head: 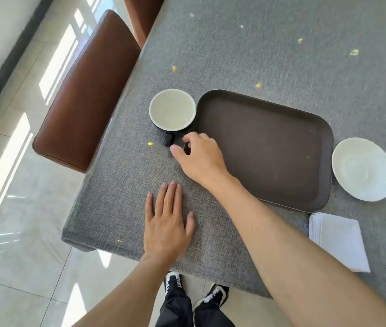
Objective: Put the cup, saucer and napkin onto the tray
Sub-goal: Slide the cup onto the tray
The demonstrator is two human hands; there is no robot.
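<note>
Head view: we see the cup on the bench, touching the empty tray. Right hand near the cup's handle, fingers apart, gripping nothing. Left hand flat on the bench. Saucer and napkin lie beside the tray.

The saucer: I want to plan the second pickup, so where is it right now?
In the head view the saucer lies on the grey tablecloth just off the tray's right end, with the folded napkin below it.
</note>
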